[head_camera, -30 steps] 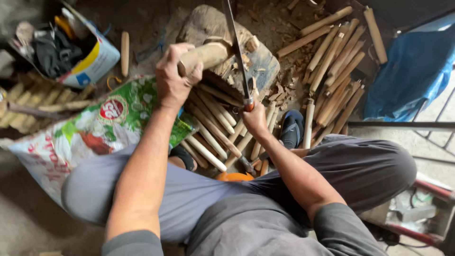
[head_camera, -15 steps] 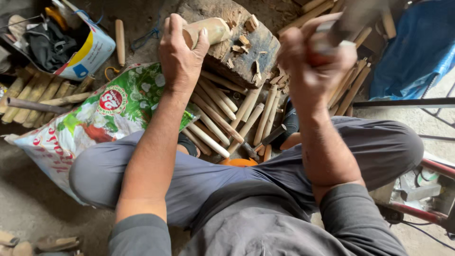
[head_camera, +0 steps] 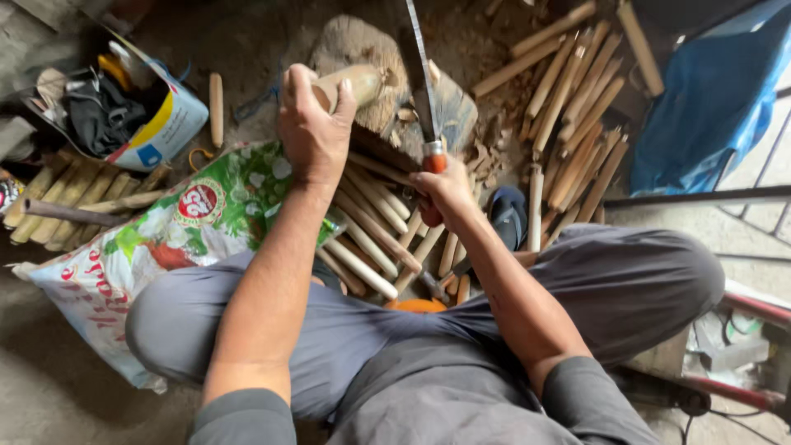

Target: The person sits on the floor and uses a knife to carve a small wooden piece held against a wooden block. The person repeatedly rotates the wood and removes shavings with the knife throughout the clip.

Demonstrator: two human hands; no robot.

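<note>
Your left hand (head_camera: pixel 313 136) is wrapped tight around a pale wood peg (head_camera: pixel 350 84), gripping its near end. The peg's long axis runs up and to the right from your palm, and its free end rests on the chopping block (head_camera: pixel 358 45).

Your right hand (head_camera: pixel 441 185) is closed on the orange handle of the blade (head_camera: pixel 420 78). The blade points straight away from you, long axis near vertical in the view, flat over the block's right half. It lies just right of the peg's free end, close beside it; I can't tell if edge and wood touch.

Key relation: the peg angles toward the blade, and the blade sits on the peg's right side, so the right hand owns the cutting side and the left only steadies. Your left fingers sit back from the free end, on the far side from the edge.

Finished pegs (head_camera: pixel 371 239) are piled between your knees, with more sticks (head_camera: pixel 577 107) to the right of the block. The printed sack (head_camera: pixel 165 239) lies under your left forearm.
</note>
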